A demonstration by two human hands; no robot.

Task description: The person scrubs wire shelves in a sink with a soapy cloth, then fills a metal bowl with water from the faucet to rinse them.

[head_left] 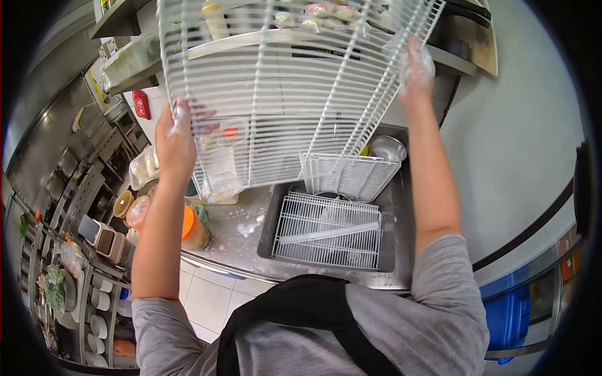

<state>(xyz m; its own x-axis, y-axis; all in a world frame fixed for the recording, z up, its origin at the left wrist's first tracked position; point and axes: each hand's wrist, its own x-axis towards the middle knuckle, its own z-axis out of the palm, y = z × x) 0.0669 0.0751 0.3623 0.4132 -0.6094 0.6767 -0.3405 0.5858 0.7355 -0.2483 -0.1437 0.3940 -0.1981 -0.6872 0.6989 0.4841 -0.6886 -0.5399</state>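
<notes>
While both arms reach up and forward, the rack [258,94] hangs in the air above the sink [266,235] and counter [232,244], tilted, its top running out of view. White wire, close-set, with stouter cross ribs. Left hand [177,141] closed round its left edge, fingers showing through the wires. Right hand [416,74] closed on its right edge, higher up; some fingertips hidden there. White suds on both hands.

In the sink: a second rack [313,250], lying flat or nearly so, a pale strip [329,233] slanting across it. Behind, a third rack [360,175] stands tilted, partly covered by the raised one. Metal bowl [389,148] at the far right corner.

Counter left of the sink is wet, spotted with foam [249,227]. Jar [197,233] with orange lid close by the left forearm, other tubs just beyond it. Shelf [451,61] along the wall behind, seen partly through the wires; bottle [216,20] on it. Red packet [141,104] on the wall, left. Stacked bowls [97,326] on racking, lower left. Blue bin [506,313], lower right. Grey shirt [401,307], black apron [282,307], pale floor tiles [210,294] below the counter
</notes>
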